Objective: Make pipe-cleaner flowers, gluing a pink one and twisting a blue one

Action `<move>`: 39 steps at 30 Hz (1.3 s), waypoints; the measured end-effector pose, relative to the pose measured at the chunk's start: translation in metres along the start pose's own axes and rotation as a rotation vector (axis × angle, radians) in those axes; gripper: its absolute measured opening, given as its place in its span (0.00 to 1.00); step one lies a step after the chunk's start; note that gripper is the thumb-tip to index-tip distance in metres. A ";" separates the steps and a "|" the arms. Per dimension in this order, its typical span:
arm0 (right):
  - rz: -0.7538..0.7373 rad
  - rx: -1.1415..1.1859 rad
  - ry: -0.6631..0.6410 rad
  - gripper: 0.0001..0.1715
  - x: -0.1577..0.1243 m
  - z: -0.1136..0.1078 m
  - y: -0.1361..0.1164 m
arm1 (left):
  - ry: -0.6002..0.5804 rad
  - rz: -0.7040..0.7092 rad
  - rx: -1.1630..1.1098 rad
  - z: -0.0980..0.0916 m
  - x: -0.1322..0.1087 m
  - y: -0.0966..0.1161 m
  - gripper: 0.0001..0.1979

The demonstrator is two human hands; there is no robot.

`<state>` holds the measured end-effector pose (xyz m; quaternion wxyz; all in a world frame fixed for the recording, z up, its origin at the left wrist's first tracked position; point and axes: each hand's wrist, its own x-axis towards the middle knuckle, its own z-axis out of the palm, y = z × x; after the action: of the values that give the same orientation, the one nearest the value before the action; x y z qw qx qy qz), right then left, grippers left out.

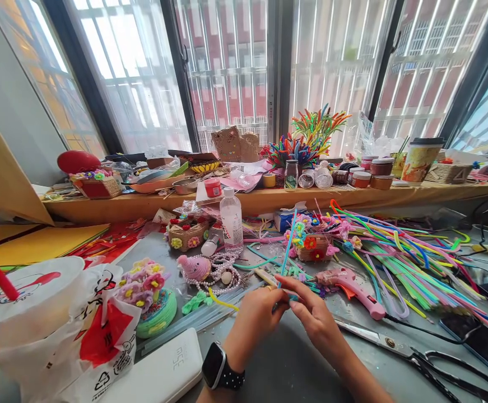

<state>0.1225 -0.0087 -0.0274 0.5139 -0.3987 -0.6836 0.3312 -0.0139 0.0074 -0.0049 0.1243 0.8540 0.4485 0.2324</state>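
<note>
A light-blue pipe cleaner rises from between my two hands, with a small bent part of it at the fingertips. My left hand, wearing a black watch at the wrist, is closed with its fingers curled round the lower part. The fingers of my right hand pinch the bent blue end right beside the left hand. Just beyond them a pink glue gun lies on the table. Scissors with black handles lie right of my right hand. A yellow pipe cleaner is near my left hand.
Many loose pipe cleaners spread over the right side. A flower-trimmed basket, a bottle and a pink crocheted piece stand beyond my hands. At left are a bagged cup and a white power bank. A phone lies right.
</note>
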 end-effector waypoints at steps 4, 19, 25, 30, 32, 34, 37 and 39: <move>-0.033 -0.060 0.002 0.19 0.000 -0.001 -0.003 | 0.006 0.044 0.105 0.007 -0.002 0.000 0.09; -0.086 0.007 0.446 0.22 -0.005 -0.004 -0.006 | 0.252 -0.224 -0.218 0.000 0.000 -0.004 0.08; -0.077 -0.026 0.334 0.21 -0.005 -0.003 -0.003 | 0.366 -0.338 -0.644 -0.004 0.005 -0.007 0.09; -0.067 -0.055 0.201 0.21 -0.005 -0.002 -0.005 | 0.367 -0.348 -0.790 -0.003 0.006 -0.006 0.09; -0.069 -0.076 0.181 0.20 -0.005 -0.002 -0.006 | 0.346 -0.336 -0.821 -0.002 0.006 -0.005 0.10; -0.066 -0.093 0.177 0.20 -0.004 -0.003 -0.006 | 0.325 -0.322 -0.850 -0.002 0.006 -0.004 0.10; -0.057 -0.091 0.169 0.21 -0.004 -0.004 -0.004 | 0.302 -0.301 -0.862 -0.001 0.007 -0.004 0.12; -0.056 -0.094 0.170 0.20 -0.004 -0.004 -0.004 | 0.294 -0.293 -0.852 0.000 0.008 -0.004 0.12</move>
<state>0.1258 -0.0135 -0.0251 0.5600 -0.4297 -0.6631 0.2493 -0.0127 0.0157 -0.0042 0.4304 0.6127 0.4417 0.4941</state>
